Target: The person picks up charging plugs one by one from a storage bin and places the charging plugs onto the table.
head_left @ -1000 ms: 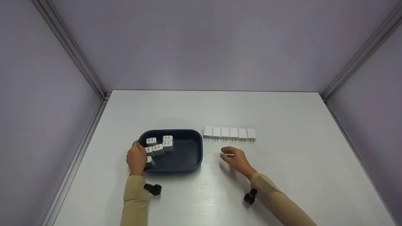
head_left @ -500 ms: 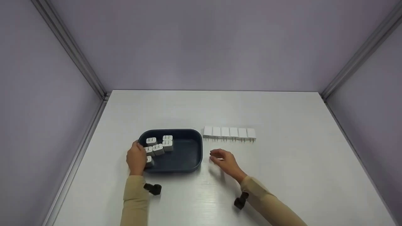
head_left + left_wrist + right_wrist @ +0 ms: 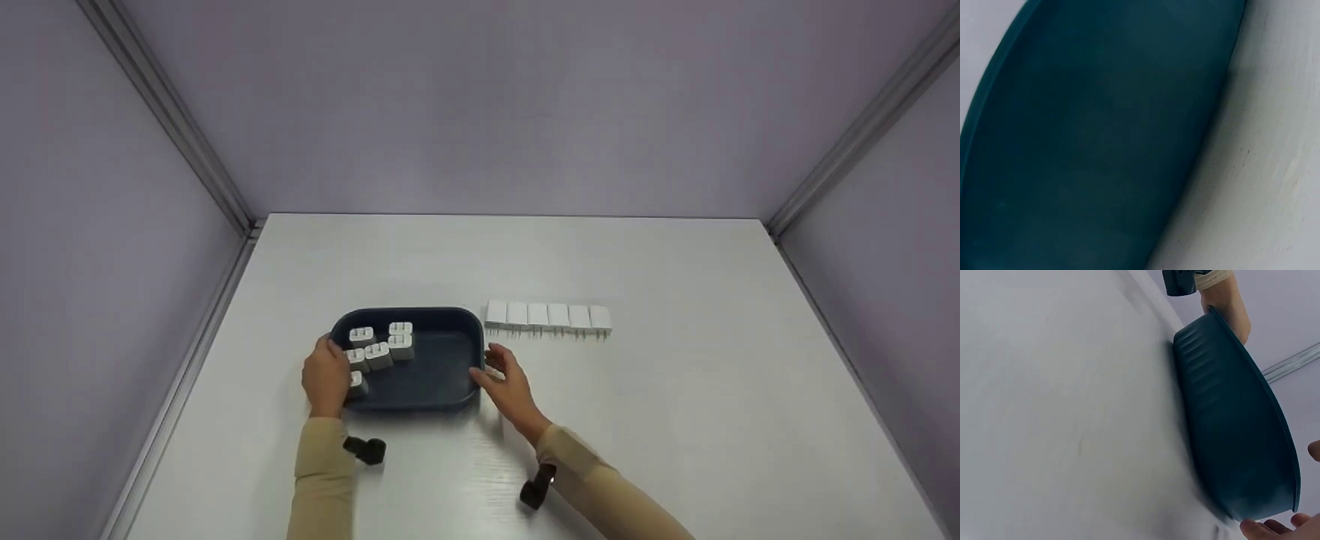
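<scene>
A dark blue rectangular tray stands on the white table. My left hand grips its left rim. My right hand is at the right side, thumb overlapping the rim in the head view and fingers outside the wall. Seen from the right wrist, the fingertips are right at the tray's lower edge, with the thumb apart from them. Several white plug adapters stand upright in the tray's left half, some partly hidden by the near wall and left hand. Only the tray's outer wall shows in the left wrist view.
Several more white plug adapters lie side by side in a row to the right of the tray, metal prongs toward me. Pale wall panels with metal corner profiles enclose the table. A black camera sits on each wrist.
My right hand has moved left, from below the row of adapters to the tray's right side. My left hand, the tray and the adapters have stayed in place.
</scene>
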Demonstrator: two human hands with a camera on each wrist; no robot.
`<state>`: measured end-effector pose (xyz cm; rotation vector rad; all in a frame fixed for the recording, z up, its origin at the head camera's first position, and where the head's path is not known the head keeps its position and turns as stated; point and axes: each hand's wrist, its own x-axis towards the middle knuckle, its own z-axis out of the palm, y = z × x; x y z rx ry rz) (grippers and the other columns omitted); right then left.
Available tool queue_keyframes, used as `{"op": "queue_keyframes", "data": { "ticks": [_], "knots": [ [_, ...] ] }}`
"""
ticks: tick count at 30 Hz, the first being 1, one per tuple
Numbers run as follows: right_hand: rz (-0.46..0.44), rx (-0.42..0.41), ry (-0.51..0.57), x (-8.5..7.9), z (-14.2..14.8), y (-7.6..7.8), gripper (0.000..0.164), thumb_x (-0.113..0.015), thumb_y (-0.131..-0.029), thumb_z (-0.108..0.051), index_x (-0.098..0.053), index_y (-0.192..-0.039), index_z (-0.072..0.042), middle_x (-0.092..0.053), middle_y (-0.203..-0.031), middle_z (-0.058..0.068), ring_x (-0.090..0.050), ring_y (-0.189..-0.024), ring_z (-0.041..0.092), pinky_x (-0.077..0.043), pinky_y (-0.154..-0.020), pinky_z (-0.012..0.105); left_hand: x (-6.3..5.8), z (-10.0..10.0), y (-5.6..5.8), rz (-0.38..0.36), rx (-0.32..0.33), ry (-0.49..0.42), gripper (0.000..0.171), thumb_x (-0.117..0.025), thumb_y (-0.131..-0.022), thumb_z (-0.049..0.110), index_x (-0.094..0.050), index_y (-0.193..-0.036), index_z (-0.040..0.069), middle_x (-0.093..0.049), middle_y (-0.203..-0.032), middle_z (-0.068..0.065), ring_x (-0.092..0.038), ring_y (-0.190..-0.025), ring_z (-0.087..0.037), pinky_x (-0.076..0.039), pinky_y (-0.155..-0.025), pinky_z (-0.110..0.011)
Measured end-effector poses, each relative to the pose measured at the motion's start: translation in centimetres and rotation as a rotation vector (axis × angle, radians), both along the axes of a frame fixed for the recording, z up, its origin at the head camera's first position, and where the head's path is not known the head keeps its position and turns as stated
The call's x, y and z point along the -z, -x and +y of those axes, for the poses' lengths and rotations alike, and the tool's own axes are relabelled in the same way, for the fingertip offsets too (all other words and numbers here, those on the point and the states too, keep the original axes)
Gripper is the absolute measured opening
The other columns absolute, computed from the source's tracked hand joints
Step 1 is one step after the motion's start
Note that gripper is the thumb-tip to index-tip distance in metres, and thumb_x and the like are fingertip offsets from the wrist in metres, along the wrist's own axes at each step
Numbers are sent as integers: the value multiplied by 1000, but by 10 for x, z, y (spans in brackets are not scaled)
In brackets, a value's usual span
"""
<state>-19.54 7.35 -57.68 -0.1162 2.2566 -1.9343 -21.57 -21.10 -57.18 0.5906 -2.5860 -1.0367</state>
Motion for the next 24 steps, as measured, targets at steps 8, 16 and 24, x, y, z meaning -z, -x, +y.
{"op": "queue_keyframes", "data": {
  "ticks": [8, 16, 24],
  "knots": [
    [-11, 108, 48, 7, -23, -5, 61, -54, -97, -11, -25, -148, 7, -36, -149, 30, -36, -141, 43, -40, -111, 47, 0, 1, 0, 18, -11, 4, 41, -33, -101, 15, -58, -123, -10, -65, -109, -36, -64, -95, -52, -49, -80, -60],
    [44, 225, 30, 12, -37, -9, 48, -45, -98, -4, -33, -143, 8, -40, -145, 28, -39, -139, 43, -35, -114, 50, -1, 4, 0, -3, -2, -11, 42, -32, -102, 14, -55, -127, -11, -63, -116, -34, -64, -102, -50, -50, -85, -57],
    [111, 274, -73, 14, -45, -9, 45, -41, -97, -1, -36, -141, 10, -44, -139, 29, -44, -133, 43, -39, -109, 52, -3, 6, 3, 87, -32, -115, 39, -37, -100, 10, -52, -130, -10, -61, -125, -32, -60, -114, -45, -47, -95, -53]
  ]
}}
